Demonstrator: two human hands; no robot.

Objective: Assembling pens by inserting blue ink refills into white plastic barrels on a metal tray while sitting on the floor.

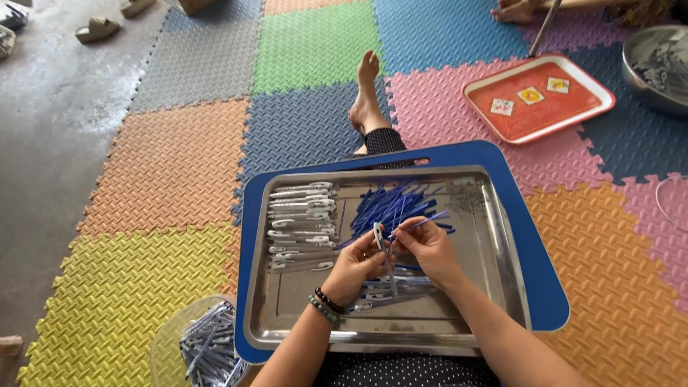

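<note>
My left hand (356, 266) pinches a grey pen barrel (382, 252) and holds it upright over a steel tray (502, 244). My right hand (428, 247) grips a thin blue refill (424, 222) at the barrel's top end. A loose heap of blue refills (390, 204) lies in the tray just beyond my hands. Grey pen barrels with clips (301, 222) are stacked at the tray's left side. Below my hands rest a few pens with blue inside (387, 292). Beaded bracelets circle my left wrist.
The steel tray sits on a blue lap board (534, 236) over my legs. A clear container of grey pen parts (204, 344) stands at lower left. An orange tray (537, 97) and a metal bowl (656, 64) lie on coloured foam mats at upper right. Another person's foot (516, 10) shows at the top.
</note>
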